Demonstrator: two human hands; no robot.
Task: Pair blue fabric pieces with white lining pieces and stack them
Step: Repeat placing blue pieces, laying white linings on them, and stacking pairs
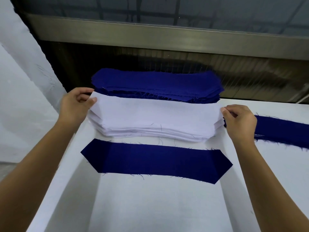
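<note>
Left hand (75, 104), right hand (239, 121), lining (157, 111) pinched between

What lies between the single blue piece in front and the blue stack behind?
The white lining stack lies there, then a thin strip of table, in the head view.

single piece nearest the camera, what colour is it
Dark blue, plain, with frayed edges; the single piece shows best in the head view.

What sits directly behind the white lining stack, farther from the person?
A stack of blue fabric pieces lies behind the white lining stack. The top lining piece, pinched by the left hand and right hand, covers its near edge, so whether the stacks touch is hidden.
</note>
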